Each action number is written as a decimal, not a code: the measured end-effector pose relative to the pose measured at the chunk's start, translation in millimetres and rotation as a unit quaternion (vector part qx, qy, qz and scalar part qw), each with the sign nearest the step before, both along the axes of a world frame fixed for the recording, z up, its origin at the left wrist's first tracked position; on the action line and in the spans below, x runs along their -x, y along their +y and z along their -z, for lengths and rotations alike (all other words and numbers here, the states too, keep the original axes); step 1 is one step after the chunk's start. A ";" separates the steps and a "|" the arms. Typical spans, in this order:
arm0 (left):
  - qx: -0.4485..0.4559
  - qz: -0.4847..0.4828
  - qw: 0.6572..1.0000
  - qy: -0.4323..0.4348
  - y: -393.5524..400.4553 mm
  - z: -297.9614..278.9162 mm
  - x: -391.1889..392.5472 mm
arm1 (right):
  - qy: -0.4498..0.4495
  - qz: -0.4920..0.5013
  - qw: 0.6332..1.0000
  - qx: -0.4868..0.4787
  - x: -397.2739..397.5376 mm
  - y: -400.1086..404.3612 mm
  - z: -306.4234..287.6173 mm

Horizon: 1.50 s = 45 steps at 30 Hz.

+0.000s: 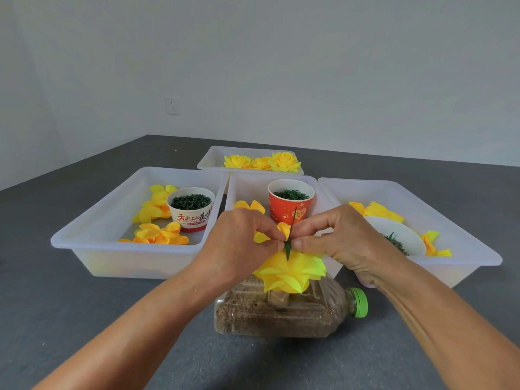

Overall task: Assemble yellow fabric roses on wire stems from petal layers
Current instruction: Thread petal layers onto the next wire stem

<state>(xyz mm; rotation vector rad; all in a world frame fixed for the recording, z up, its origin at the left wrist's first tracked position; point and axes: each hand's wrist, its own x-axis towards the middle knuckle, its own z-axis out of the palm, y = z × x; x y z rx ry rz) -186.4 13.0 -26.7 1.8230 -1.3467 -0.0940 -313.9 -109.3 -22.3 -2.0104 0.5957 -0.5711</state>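
Yellow fabric, thin and floppy: we have a half-built rose (289, 270) upside down over a sand-filled plastic bottle (281, 313) lying on the grey table (84, 319), its dark green wire stem (292, 223) pointing up between our fingers. Left hand (239, 240) pinches a small yellow petal layer (282, 229) right at the stem, fingers curled tight on it; right hand (340, 240) pinches the stem from the other side, thumb and forefinger narrow, at the green calyx spike (287, 249) just below the fingertips. Bloom hangs directly under both grips, touching or nearly touching the bottle; we cannot tell which. Handling judgement: petals weigh nothing, crease easily and will slide on the wire, so take hold at the centre hole, close to the stem, not at the edges. Wire looks thin and bendy, so grip it low near the calyx or it will flex while we push the layer down. Beyond the fingers: red paper cup (289, 204) of green rings in the middle tray (253, 184), white cup (191, 209) of green bits and loose petals (157, 235) in the tray out past the left knuckles, finished roses (284, 161) in the far tray, more petals past the right hand. Risk: layer tearing at the hole if forced.
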 end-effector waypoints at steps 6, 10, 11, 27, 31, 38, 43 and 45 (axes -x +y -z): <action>-0.001 0.015 0.999 -0.032 -0.7 -3.2 -0.8 | 0.014 -0.013 0.998 0.058 -5.3 2.3 -0.8; -0.040 0.019 0.997 -0.067 -2.8 -5.2 -1.8 | 0.041 -0.024 0.996 0.075 -7.0 2.2 0.1; -0.052 0.023 0.996 -0.071 -3.0 -5.6 -1.8 | 0.051 -0.030 0.996 0.073 -7.0 2.1 0.8; -0.069 0.036 0.997 -0.027 3.3 -6.2 -20.8 | -0.024 0.018 0.999 -0.037 1.7 3.2 8.7; -0.036 0.042 0.998 0.026 -2.8 3.2 -14.3 | -0.037 0.020 0.998 -0.038 -2.9 10.4 17.9; 0.015 0.068 0.998 -0.002 -3.5 15.4 -16.5 | -0.083 0.020 0.996 -0.040 -4.4 15.8 28.9; 0.063 0.059 0.995 -0.049 -1.9 26.1 -16.0 | -0.106 0.017 0.994 -0.027 -4.2 15.6 37.8; 0.073 0.053 0.995 -0.038 -2.3 29.3 -15.4 | -0.109 0.015 0.994 -0.013 -4.7 15.5 40.8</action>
